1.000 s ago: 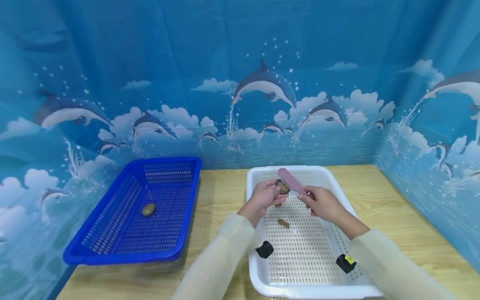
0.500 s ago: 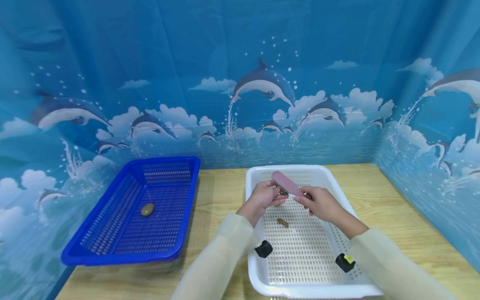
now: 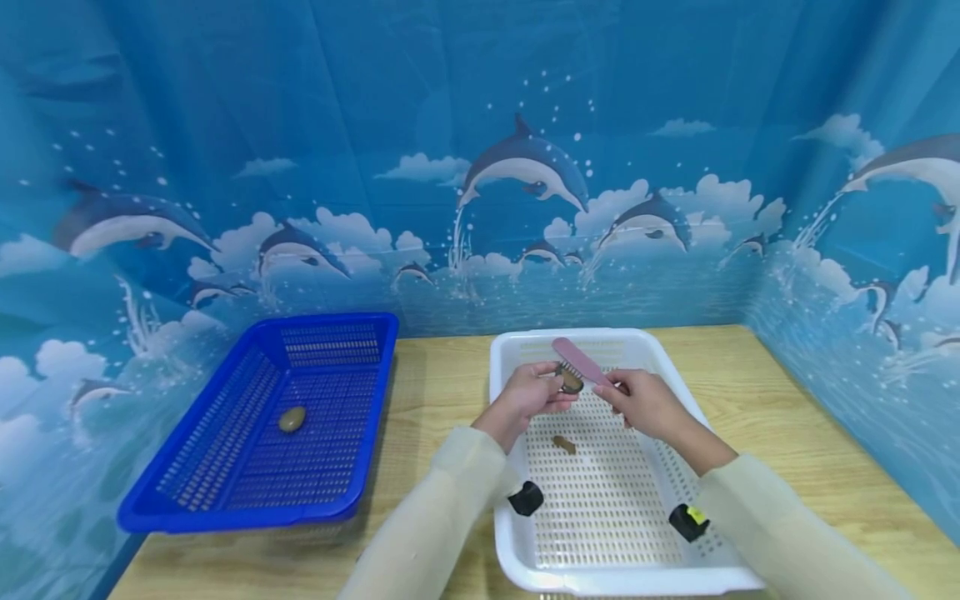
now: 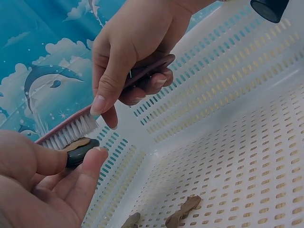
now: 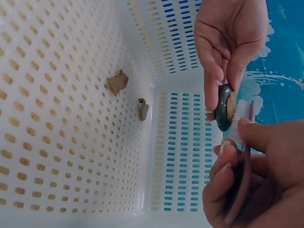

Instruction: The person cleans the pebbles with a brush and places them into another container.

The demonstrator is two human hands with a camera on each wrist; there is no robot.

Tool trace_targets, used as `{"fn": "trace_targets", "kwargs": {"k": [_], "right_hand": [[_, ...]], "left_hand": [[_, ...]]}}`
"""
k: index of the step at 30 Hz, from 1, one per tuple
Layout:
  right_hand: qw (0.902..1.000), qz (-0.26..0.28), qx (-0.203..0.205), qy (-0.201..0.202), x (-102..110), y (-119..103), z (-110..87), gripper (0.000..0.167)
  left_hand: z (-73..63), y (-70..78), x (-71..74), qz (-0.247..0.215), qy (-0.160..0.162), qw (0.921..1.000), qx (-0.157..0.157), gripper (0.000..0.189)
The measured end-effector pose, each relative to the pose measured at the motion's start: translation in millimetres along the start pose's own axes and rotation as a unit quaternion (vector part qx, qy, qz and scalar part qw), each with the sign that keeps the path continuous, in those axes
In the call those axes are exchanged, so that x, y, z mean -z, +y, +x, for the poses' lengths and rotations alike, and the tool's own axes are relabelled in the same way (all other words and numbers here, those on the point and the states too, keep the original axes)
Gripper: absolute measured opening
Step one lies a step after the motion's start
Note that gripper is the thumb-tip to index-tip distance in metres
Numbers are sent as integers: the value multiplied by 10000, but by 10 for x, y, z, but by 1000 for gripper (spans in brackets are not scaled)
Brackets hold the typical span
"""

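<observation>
Over the far part of the white basket [image 3: 600, 500], my left hand [image 3: 531, 390] pinches a smooth dark stone [image 5: 222, 109] between thumb and fingers. A brown clay-like patch [image 5: 231, 105] covers one face of it. My right hand [image 3: 647, 404] grips a pink-backed brush [image 3: 581, 360] by its handle, the thumb pressing near the head. In both wrist views its white bristles [image 4: 71, 134] meet the brown patch. Fingers hide part of the stone and handle.
A brown clump [image 3: 564, 444] lies on the white basket's floor, and a smaller greyish-brown piece [image 5: 143, 109] sits near its corner. The blue basket [image 3: 375, 433] at left holds a tan stone [image 3: 292, 419]. Behind the wooden table [image 3: 431, 379] hangs a dolphin-print curtain [image 3: 450, 92].
The brush head slid left and down across the stone, then came back up and right. The left hand keeps its hold with little movement.
</observation>
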State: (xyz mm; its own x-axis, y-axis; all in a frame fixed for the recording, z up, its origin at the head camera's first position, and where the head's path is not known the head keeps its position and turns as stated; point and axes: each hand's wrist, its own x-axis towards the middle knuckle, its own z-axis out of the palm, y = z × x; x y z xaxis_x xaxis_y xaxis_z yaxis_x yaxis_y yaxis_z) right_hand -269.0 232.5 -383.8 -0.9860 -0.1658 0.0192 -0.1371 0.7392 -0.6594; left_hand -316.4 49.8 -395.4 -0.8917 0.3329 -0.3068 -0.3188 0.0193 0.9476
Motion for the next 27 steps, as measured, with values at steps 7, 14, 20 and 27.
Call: {"fn": "trace_targets", "kwargs": {"k": [7,14,20,27], "right_hand": [[9999,9,-91,-96,64,-18,-3,24],[9994,183,-112,-276,96,-16,-14,26],[9995,91,191,-246,98,32,-10,24],[9985,86,371,-399,62,41,-6,31]], "left_hand": [[-38,43,18,-127,162,9997,-119,41],[-61,92,19,-327,348,9988,-118,40],[-42,78,9,-435,544,9973,-239,38],[-31,30,23,-203,330,9991,-167,36]]}}
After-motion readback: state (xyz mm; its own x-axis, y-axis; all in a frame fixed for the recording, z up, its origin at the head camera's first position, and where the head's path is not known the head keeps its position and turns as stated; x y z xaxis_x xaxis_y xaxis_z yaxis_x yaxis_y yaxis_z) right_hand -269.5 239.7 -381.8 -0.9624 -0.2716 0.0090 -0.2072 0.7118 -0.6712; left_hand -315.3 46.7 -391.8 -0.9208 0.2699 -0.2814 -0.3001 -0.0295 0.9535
